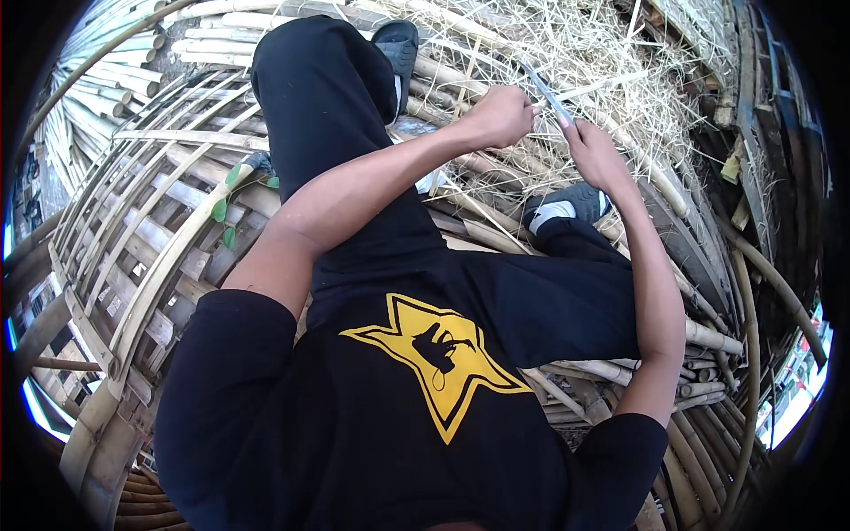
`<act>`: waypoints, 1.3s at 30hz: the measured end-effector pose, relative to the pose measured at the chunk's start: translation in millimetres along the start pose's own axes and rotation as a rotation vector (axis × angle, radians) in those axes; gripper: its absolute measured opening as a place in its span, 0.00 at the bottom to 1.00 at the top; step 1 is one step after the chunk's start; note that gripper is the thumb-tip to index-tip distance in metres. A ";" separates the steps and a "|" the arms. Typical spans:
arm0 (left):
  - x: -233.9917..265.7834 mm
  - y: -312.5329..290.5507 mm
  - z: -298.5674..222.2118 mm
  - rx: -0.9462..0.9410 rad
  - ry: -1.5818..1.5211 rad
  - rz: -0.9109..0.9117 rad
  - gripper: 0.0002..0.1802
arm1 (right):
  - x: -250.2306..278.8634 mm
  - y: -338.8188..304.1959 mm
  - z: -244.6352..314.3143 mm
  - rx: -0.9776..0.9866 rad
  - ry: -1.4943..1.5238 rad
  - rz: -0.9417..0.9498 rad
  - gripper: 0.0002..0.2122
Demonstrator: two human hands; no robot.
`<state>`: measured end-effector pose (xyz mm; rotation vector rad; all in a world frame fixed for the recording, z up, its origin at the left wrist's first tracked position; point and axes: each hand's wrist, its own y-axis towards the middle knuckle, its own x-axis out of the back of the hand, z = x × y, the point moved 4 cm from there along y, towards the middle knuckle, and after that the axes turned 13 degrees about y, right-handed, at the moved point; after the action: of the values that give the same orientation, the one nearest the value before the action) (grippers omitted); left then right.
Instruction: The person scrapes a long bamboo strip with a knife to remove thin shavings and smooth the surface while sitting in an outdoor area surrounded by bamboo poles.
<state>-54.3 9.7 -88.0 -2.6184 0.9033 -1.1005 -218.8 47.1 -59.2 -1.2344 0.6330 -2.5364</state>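
My right hand (595,152) is closed around the handle of a knife (546,92). Its narrow grey blade points up and to the left, over the straw-like shavings. Just left of the knife, my left hand (501,116) makes a fist, pinching what looks like a thin bamboo strip, mostly hidden by the fingers. A flat pale bamboo strip (605,85) extends right from beyond the blade; whether it is the same piece, I cannot tell. Both hands are raised in front of my legs, a small gap apart.
Bamboo shavings (567,44) pile up beyond my hands. On the left stands a woven bamboo lattice (168,212) with a few green leaves. Cut bamboo poles (106,84) are stacked at the far left. Planks and poles (770,159) line the right side.
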 end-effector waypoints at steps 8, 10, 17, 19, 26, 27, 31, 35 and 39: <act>-8.3 5.6 4.9 -0.049 0.058 -0.015 0.18 | -2.7 0.8 -5.9 -0.039 0.046 0.078 0.25; -6.8 4.9 4.2 -0.036 0.048 -0.035 0.17 | -3.1 -0.2 -5.6 -0.010 0.060 0.078 0.25; -2.8 1.8 4.1 -0.061 -0.037 -0.058 0.16 | 3.9 7.1 -9.9 0.060 0.009 0.085 0.26; -1.2 1.1 3.0 -0.109 -0.008 -0.063 0.15 | 7.0 16.6 -25.8 0.042 -0.001 0.046 0.25; -1.0 0.8 4.7 -0.155 0.073 -0.115 0.14 | 27.2 24.1 -64.9 -0.056 -0.073 -0.083 0.26; -0.2 2.8 6.0 -0.142 0.084 -0.117 0.14 | 27.8 23.8 -63.2 -0.054 -0.046 -0.147 0.26; 4.2 -1.1 9.9 -0.158 0.068 -0.180 0.14 | 24.3 27.4 -56.9 -0.039 0.084 -0.132 0.27; 9.5 -3.4 -0.1 -0.127 0.051 -0.154 0.15 | 21.0 34.0 -83.6 -0.124 0.296 -0.079 0.26; 10.4 -2.5 1.2 -0.106 0.037 -0.140 0.15 | -1.0 24.4 -72.0 -0.457 0.938 0.159 0.23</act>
<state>-46.7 5.5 -81.7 -2.7942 0.8167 -1.1677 -274.4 45.7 -111.1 0.0407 1.4769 -2.8076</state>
